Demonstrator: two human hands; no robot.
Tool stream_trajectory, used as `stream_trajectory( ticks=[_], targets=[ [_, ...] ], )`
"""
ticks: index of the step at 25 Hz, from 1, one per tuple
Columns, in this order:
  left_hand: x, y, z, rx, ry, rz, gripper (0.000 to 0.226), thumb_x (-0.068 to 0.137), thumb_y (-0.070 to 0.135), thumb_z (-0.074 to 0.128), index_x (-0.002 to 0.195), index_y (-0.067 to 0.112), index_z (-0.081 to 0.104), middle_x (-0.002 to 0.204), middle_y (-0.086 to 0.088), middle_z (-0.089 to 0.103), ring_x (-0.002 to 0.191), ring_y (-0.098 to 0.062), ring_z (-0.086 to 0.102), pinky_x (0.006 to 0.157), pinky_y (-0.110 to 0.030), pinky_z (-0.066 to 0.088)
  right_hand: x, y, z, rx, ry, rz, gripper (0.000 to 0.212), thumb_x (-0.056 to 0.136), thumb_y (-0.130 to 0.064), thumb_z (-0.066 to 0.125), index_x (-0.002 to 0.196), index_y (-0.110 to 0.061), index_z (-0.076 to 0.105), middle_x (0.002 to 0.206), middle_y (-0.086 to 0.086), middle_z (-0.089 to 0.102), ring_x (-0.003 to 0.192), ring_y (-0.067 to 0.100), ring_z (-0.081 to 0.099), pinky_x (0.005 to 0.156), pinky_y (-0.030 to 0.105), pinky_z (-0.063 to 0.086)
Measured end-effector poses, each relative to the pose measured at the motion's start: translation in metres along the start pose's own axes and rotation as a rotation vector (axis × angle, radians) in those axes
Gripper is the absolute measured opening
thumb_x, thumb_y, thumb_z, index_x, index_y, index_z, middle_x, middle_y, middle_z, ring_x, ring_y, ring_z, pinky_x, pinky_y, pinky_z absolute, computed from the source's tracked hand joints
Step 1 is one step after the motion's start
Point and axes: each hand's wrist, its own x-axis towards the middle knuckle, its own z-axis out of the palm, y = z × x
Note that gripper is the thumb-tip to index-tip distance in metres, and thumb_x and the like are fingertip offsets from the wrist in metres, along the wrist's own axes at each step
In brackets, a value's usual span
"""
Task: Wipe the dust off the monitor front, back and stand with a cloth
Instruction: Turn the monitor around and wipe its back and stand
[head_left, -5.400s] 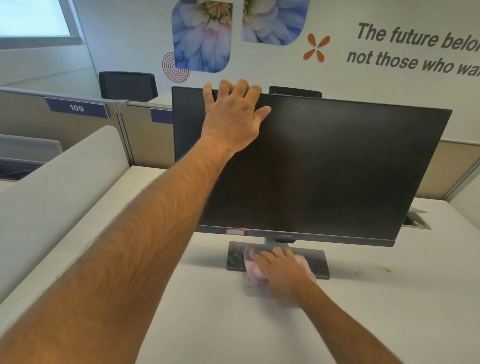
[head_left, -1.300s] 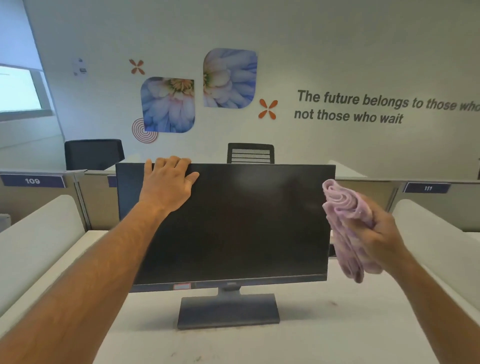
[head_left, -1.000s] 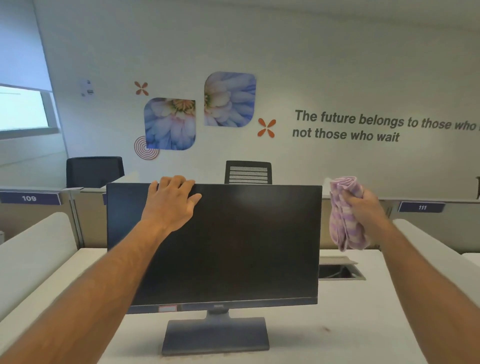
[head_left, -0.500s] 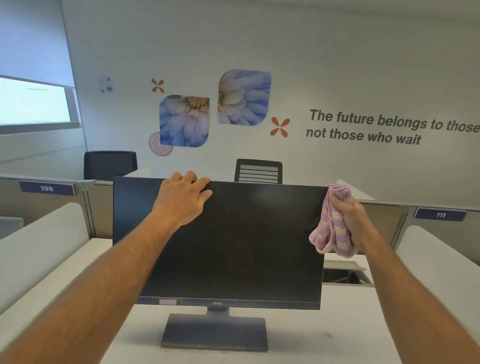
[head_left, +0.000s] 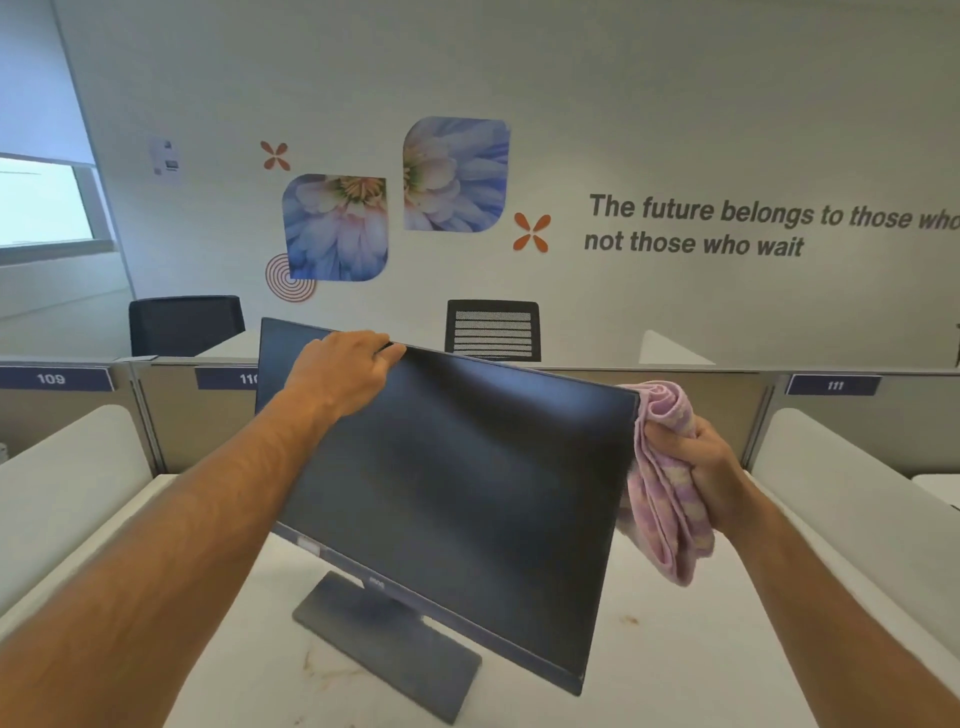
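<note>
A dark monitor (head_left: 457, 499) stands on a flat grey stand (head_left: 384, 644) on the white desk, turned so its right edge comes toward me. My left hand (head_left: 343, 371) grips its top edge, fingers curled over the back. My right hand (head_left: 701, 467) holds a bunched pink and white cloth (head_left: 665, 519) against the monitor's right edge. The cloth's upper fold reaches behind the top right corner. The monitor's back is hidden.
The white desk (head_left: 675, 649) has rounded white side dividers left (head_left: 67, 483) and right (head_left: 841, 493). Beige partitions with labels 109 and 111 run behind. Two dark office chairs (head_left: 493, 330) stand beyond them, before a wall with flower prints and lettering.
The monitor has swung round on the desk, its right side now nearer me and its stand angled. My right hand brought the cloth from mid-air to the right edge.
</note>
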Motion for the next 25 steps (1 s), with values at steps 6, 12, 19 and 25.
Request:
stream_trajectory(
  ticks=[6,12,19,25],
  targets=[
    [0.001,0.019,-0.007,-0.034,-0.074,-0.019,0.059,0.095,0.069,0.031,0.084,0.020,0.063,0.110,-0.016,0.070,0.101,-0.038,0.061,0.085,-0.045,0.048,-0.036,-0.018,0.024,-0.014,-0.243,-0.054,0.037,0.068,-0.038,0.081,0.103,-0.031,0.073,0.098,0.007,0.071,0.087,0.027,0.069,0.076,0.035,0.058],
    [-0.001,0.047,-0.015,-0.056,-0.197,-0.063,0.090,0.082,0.084,0.023,0.107,0.013,0.073,0.109,-0.012,0.070,0.088,-0.024,0.057,0.078,-0.037,0.045,-0.068,-0.037,0.065,-0.051,-0.440,-0.128,0.039,0.068,-0.025,0.079,0.106,-0.032,0.074,0.095,-0.004,0.071,0.086,0.014,0.067,0.075,0.025,0.055],
    [-0.015,0.054,-0.034,-0.094,-0.319,-0.032,0.070,0.095,0.070,0.033,0.132,0.019,0.063,0.134,-0.014,0.060,0.120,-0.033,0.055,0.097,-0.039,0.041,-0.079,-0.048,0.121,-0.137,-0.626,-0.237,0.034,0.081,-0.012,0.074,0.114,-0.017,0.069,0.097,-0.003,0.068,0.087,0.014,0.065,0.078,0.030,0.053],
    [-0.017,0.051,-0.041,-0.169,-0.373,-0.051,0.057,0.094,0.064,0.047,0.118,0.019,0.072,0.107,-0.009,0.069,0.091,-0.022,0.062,0.082,-0.035,0.044,-0.079,-0.045,0.152,-0.218,-0.723,-0.299,0.037,0.082,-0.002,0.077,0.114,-0.019,0.068,0.099,-0.003,0.068,0.089,0.015,0.064,0.079,0.035,0.053]
  ],
)
